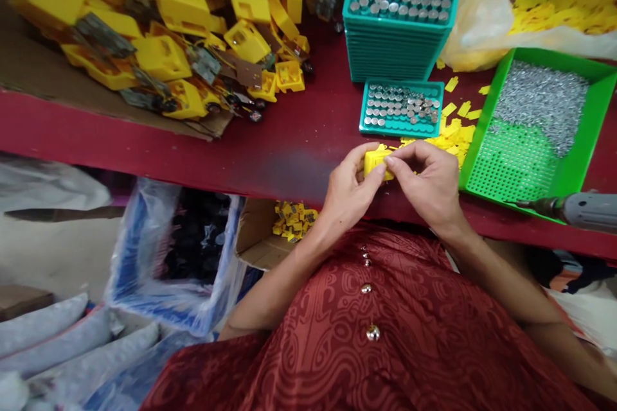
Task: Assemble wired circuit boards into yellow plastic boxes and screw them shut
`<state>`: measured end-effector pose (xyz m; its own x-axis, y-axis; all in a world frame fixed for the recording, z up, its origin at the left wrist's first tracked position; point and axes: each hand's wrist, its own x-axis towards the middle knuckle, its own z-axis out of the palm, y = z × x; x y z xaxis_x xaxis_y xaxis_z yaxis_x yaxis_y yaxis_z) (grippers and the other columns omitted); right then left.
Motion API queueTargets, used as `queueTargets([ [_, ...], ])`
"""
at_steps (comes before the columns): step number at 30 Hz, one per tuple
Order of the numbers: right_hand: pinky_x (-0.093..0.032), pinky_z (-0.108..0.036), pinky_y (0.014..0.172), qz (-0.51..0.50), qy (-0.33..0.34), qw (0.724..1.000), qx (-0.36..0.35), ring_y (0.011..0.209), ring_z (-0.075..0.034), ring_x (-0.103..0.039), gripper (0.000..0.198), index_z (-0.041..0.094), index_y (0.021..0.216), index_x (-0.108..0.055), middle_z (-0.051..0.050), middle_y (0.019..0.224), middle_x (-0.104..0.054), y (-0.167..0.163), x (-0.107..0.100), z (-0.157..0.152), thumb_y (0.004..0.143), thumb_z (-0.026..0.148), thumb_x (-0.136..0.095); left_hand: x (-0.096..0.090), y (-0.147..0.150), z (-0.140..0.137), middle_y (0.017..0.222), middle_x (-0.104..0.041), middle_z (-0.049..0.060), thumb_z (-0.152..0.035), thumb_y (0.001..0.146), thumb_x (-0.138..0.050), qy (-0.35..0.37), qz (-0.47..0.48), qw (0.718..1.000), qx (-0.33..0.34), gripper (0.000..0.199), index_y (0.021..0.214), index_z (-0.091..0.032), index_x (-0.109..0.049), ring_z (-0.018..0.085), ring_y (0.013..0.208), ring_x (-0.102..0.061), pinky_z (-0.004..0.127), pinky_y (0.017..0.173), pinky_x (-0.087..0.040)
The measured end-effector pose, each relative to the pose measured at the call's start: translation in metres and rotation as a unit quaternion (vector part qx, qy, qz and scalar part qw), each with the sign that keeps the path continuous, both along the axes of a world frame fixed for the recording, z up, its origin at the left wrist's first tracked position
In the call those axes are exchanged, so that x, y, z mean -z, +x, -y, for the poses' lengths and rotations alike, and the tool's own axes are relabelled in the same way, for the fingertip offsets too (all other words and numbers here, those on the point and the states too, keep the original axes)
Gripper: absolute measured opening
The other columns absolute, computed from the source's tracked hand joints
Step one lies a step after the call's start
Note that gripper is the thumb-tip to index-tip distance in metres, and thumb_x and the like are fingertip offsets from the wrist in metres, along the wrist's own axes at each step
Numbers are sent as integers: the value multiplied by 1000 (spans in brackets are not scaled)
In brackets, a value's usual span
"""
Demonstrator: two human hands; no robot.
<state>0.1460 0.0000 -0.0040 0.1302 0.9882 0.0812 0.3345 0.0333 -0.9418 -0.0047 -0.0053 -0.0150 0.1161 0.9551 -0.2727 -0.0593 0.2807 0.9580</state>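
My left hand [354, 181] is closed around a small yellow plastic housing [373, 162], held just over the front edge of the table. At the housing's right end, my right hand [427, 176] is pinched with thumb and forefinger touching it; anything between those fingertips is hidden. Just beyond the hands lies a teal tray [402, 128] with rows of silver button cells [393, 106], partly filled. Small flat yellow plastic pieces [453, 138] are scattered behind my right hand.
A stack of teal trays [395, 51] stands behind. At right, a green basket [513, 160] holds screws [544, 99], beside an electric screwdriver [588, 210]. Yellow toy vehicles [178, 3] fill a cardboard box at left. Below are a lined blue crate [123, 270] and a carton [255, 231].
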Motion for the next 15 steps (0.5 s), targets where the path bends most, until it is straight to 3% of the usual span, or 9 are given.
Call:
queueTargets([
  [3, -51, -24, 66, 18, 7, 1000, -8, 66, -10, -62, 12, 18, 77, -74, -1, 76, -74, -3, -4, 1, 86, 25, -71, 1, -2, -2, 120, -82, 13, -47, 93, -78, -2, 11, 1000, 2, 43, 121, -16, -70, 23, 105, -80, 36, 88, -69],
  [8, -52, -24, 69, 14, 22, 998, -57, 71, -10, -63, 11, 19, 90, -75, -1, 83, -75, -4, -6, 0, 90, 28, -69, 3, -7, -5, 113, -83, 10, -52, 86, -84, -18, 59, 998, -21, 48, 117, -18, -71, 22, 96, -80, 35, 79, -72],
  [11, -51, -24, 69, -3, 35, 999, -24, 74, -11, -64, 17, 20, 99, -75, -1, 87, -75, 0, -5, -2, 92, 35, -70, 1, -9, -4, 107, -84, 8, -50, 86, -84, -25, 75, 996, -28, 46, 117, -18, -71, 20, 90, -80, 29, 71, -70],
  [13, -52, -26, 71, 12, 24, 999, -17, 78, -12, -66, 23, 20, 99, -77, -3, 92, -77, 6, -5, -4, 90, 40, -73, 0, -9, -3, 106, -84, 8, -49, 87, -83, -30, 85, 996, -23, 45, 117, -18, -71, 19, 89, -80, 27, 69, -68],
  [15, -52, -27, 71, 32, -19, 998, -54, 81, -14, -68, 29, 19, 101, -80, -5, 97, -79, 11, -5, -6, 86, 43, -75, -2, -9, -2, 111, -84, 9, -49, 88, -82, -33, 91, 995, -6, 44, 117, -18, -70, 18, 90, -80, 28, 71, -68],
])
